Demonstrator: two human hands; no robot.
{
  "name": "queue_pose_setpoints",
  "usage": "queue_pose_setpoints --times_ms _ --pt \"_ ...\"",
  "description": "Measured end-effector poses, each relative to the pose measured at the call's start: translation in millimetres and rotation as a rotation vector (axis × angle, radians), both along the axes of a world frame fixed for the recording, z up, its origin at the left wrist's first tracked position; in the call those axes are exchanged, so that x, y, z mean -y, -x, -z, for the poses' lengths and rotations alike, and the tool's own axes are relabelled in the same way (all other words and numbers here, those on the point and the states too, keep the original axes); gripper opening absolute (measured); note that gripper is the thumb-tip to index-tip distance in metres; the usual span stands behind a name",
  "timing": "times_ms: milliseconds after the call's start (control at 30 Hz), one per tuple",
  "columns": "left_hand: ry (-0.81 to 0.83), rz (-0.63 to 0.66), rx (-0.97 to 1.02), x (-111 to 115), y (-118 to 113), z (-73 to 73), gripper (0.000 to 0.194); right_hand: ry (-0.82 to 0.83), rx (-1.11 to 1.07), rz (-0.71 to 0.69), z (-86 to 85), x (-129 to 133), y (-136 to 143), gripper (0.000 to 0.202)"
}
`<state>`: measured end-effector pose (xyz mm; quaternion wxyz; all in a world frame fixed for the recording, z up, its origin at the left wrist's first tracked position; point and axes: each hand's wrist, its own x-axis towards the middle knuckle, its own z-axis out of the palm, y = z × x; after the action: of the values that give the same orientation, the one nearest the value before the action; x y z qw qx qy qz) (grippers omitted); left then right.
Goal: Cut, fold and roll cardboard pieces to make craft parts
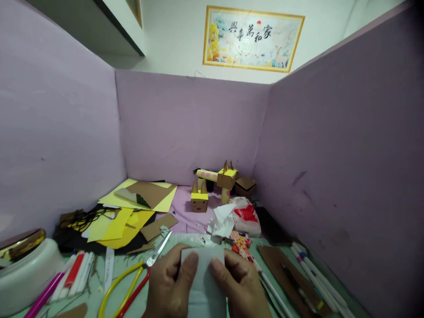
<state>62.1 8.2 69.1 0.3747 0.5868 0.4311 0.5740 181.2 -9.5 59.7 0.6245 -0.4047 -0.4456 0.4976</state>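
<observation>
Between my two hands, near the bottom middle of the head view, is a pale grey-white piece of folded paper or card point(206, 282) with creases across it. My left hand point(167, 282) grips its left edge, thumb on the face and fingers curled behind. My right hand point(243, 282) pinches the right edge the same way. Scissors point(149, 261) with yellow and red handles lie just left of my left hand, blades partly open. Beyond the hands stand a small cardboard cat-like head point(199, 204) and a yellow tube-bodied animal figure point(226, 179).
Yellow and brown sheets point(129, 221) are piled at the left. Nearer are markers point(73, 274) and a white round container point(28, 274). Crumpled tissue point(221, 221), a plastic packet point(247, 216), a brown strip point(288, 278) and white pens point(318, 278) lie at right. Purple panels point(192, 123) enclose the table.
</observation>
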Motion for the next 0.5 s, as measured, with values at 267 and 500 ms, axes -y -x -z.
queue_pose_setpoints --times_ms 267,500 --pt "0.313 0.300 0.020 -32.7 -2.1 8.9 0.034 0.147 -0.037 0.085 32.4 -27.9 -18.4 0.036" --pt "0.306 0.247 -0.086 -42.3 -0.2 21.6 0.029 0.233 -0.132 0.143 35.0 -39.1 -27.0 0.038"
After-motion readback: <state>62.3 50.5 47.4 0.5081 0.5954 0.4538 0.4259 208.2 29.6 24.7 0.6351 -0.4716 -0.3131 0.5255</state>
